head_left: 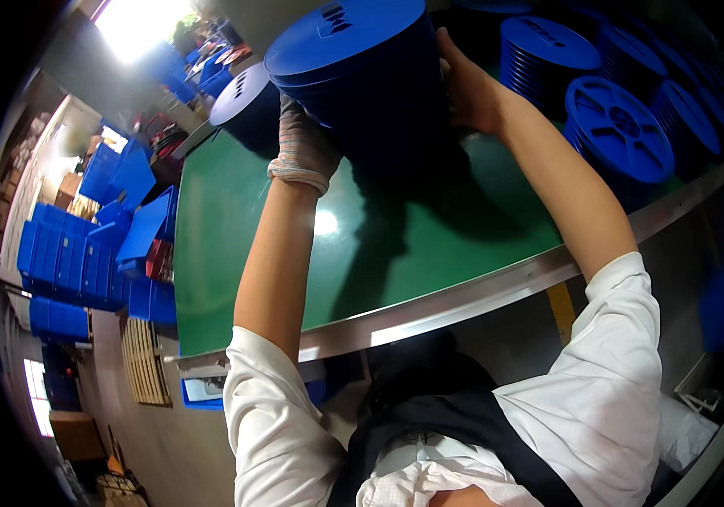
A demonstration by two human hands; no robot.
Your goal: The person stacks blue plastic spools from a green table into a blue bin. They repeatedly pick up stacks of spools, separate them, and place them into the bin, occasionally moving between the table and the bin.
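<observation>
At the far left corner of the green bench, a round blue stack is seen. The gloved left hand is pressed against the near-left side of a ridged blue cylinder, which is held toward the far edge; whether the bench is touched cannot be told. Its right side is gripped by the bare right hand, fingertips partly hidden. Toward the right edge, blue reels are grouped.

We note that the blue cylinder (its top face cropped by the upper edge) partly hides the left hand and the right hand. We cannot count the shadowed spools behind.
</observation>
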